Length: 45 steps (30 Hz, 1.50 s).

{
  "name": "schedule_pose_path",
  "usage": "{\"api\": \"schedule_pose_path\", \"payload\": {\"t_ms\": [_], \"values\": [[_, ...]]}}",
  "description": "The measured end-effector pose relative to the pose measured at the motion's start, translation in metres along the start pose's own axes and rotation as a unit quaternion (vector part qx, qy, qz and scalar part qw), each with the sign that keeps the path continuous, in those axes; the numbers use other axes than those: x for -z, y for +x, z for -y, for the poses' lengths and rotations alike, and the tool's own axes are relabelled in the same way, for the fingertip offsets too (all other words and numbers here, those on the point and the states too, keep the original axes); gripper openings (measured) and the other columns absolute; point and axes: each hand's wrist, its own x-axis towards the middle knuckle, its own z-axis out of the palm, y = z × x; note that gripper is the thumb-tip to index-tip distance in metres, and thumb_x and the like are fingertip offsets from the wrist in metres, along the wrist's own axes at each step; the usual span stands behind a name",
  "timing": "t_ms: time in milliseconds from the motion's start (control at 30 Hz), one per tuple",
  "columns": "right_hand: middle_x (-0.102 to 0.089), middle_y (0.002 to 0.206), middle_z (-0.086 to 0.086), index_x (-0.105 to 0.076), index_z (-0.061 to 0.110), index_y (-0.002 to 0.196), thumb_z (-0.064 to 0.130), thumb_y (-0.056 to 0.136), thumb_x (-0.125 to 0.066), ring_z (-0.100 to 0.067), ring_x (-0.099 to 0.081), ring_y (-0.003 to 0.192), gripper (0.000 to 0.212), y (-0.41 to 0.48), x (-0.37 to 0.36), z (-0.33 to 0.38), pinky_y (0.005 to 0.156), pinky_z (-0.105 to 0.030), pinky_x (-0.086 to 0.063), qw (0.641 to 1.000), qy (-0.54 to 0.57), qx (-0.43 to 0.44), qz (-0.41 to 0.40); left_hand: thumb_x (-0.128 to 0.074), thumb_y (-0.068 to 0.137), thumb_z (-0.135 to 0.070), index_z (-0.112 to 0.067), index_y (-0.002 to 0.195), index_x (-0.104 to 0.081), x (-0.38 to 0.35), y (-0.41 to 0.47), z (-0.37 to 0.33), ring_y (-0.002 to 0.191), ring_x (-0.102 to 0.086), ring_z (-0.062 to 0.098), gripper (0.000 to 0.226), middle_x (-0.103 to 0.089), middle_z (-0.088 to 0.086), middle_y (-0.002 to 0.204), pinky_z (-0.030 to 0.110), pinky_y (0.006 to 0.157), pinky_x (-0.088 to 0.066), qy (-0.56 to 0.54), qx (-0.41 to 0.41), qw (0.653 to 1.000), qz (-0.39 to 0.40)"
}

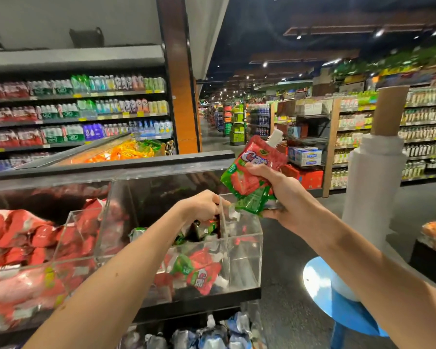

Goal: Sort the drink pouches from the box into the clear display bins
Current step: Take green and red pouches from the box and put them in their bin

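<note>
While the right hand (280, 197) grips a few red-green pouches (252, 170) just above the clear bin (244, 260) — spout up — the left hand (199, 206) dips into it, fingers (215, 200) curled; what it holds I cannot tell.

A few red-and-green drink pouches (252, 172), white spout tilted upward, are held up right of centre above the clear display bin (244, 263), whose lower-centre compartment contains similar heaped pouches (199, 270).
</note>
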Motion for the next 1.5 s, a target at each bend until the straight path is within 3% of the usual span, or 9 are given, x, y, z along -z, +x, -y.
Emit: {"api": "schedule_pose_path", "payload": {"t_ms": [233, 367, 500, 633, 767, 900, 1067, 1233, 1500], "values": [[-0.077, 0.094, -0.006, -0.071, 0.016, 0.103, 0.033, 0.079, -0.078, -0.022, -0.075, 0.085, 0.030, 0.006, -0.006, 0.000, 0.069, -0.038, -0.061, 0.999, -0.002, -0.006, 0.035, -0.053, 0.097, -0.001, -0.026, 0.094, -0.066, 0.029, -0.038, -0.001, 0.079, -0.070, 0.020, 0.028, -0.069, 0.013, 0.107, 0.033, 0.063, -0.059, -0.076, -0.093, 0.982, -0.149], [-0.078, 0.092, -0.005, -0.073, 0.017, 0.100, 0.034, 0.076, -0.080, -0.019, -0.075, 0.083, 0.031, 0.014, -0.015, 0.002, 0.069, -0.038, -0.061, 0.998, 0.000, -0.022, 0.062, -0.073, 0.083, 0.000, -0.034, 0.129, -0.057, 0.033, -0.091, -0.003, 0.116, -0.059, 0.010, 0.059, -0.055, -0.010, 0.134, 0.027, 0.083, -0.057, 0.007, -0.333, 0.907, -0.257], [-0.076, 0.101, -0.008, -0.075, 0.018, 0.107, 0.046, 0.054, -0.087, -0.026, -0.072, 0.100, 0.060, 0.022, -0.033, -0.002, 0.092, -0.048, -0.056, 0.990, -0.013, -0.058, 0.129, -0.080, 0.081, -0.018, -0.026, 0.129, -0.063, 0.033, -0.105, 0.004, 0.131, -0.049, 0.010, 0.052, -0.051, -0.007, 0.143, 0.037, 0.095, -0.053, 0.122, -0.386, 0.871, -0.279], [-0.074, 0.112, -0.007, -0.071, 0.020, 0.116, 0.047, 0.054, -0.085, -0.027, -0.069, 0.107, 0.069, 0.027, -0.044, -0.016, 0.096, -0.047, -0.053, 0.967, -0.035, -0.104, 0.228, -0.076, 0.082, -0.033, -0.021, 0.118, -0.069, 0.046, -0.118, 0.015, 0.098, -0.065, 0.004, 0.039, -0.067, -0.003, 0.118, 0.027, 0.076, -0.057, 0.120, -0.352, 0.868, -0.330], [-0.069, 0.123, -0.004, -0.077, 0.020, 0.104, 0.030, 0.065, -0.088, -0.025, -0.064, 0.113, 0.041, 0.041, -0.039, -0.028, 0.086, -0.042, -0.057, 0.966, -0.047, -0.107, 0.232, -0.067, 0.080, -0.039, -0.035, 0.108, -0.070, 0.056, -0.139, 0.025, 0.082, -0.066, 0.004, 0.029, -0.068, -0.017, 0.099, 0.015, 0.070, -0.050, 0.107, -0.247, 0.894, -0.357], [-0.067, 0.126, -0.001, -0.079, 0.024, 0.100, 0.040, 0.051, -0.087, -0.025, -0.062, 0.116, 0.052, 0.050, -0.039, -0.037, 0.087, -0.042, -0.057, 0.972, -0.064, -0.082, 0.210, -0.071, 0.083, -0.032, -0.036, 0.106, -0.074, 0.063, -0.140, 0.046, 0.077, -0.061, 0.001, 0.024, -0.069, -0.018, 0.087, 0.020, 0.067, -0.042, 0.168, -0.148, 0.924, -0.311], [-0.072, 0.114, -0.005, -0.075, 0.021, 0.105, 0.032, 0.075, -0.079, -0.024, -0.069, 0.102, 0.033, 0.043, -0.051, -0.041, 0.077, -0.037, -0.057, 0.972, -0.073, -0.089, 0.203, -0.060, 0.094, -0.009, -0.028, 0.117, -0.072, 0.067, -0.102, 0.069, 0.097, -0.062, 0.026, 0.032, -0.071, 0.003, 0.102, 0.031, 0.073, -0.039, 0.437, -0.056, 0.873, -0.211], [-0.074, 0.108, -0.006, -0.073, 0.018, 0.105, 0.031, 0.074, -0.081, -0.024, -0.071, 0.099, 0.034, 0.031, -0.058, -0.043, 0.086, -0.042, -0.057, 0.975, -0.094, -0.103, 0.171, -0.054, 0.099, -0.030, -0.035, 0.118, -0.067, 0.071, -0.070, 0.079, 0.112, -0.057, 0.021, 0.024, -0.070, -0.002, 0.112, 0.037, 0.086, -0.030, 0.605, 0.029, 0.785, -0.133], [-0.075, 0.105, -0.007, -0.071, 0.015, 0.105, 0.025, 0.079, -0.078, -0.023, -0.074, 0.092, 0.029, 0.015, -0.057, -0.036, 0.078, -0.040, -0.058, 0.981, -0.092, -0.097, 0.140, -0.055, 0.099, -0.024, -0.020, 0.114, -0.062, 0.073, -0.068, 0.076, 0.098, -0.061, 0.028, 0.017, -0.059, 0.001, 0.092, 0.048, 0.097, -0.031, 0.605, 0.074, 0.790, -0.063]]}}
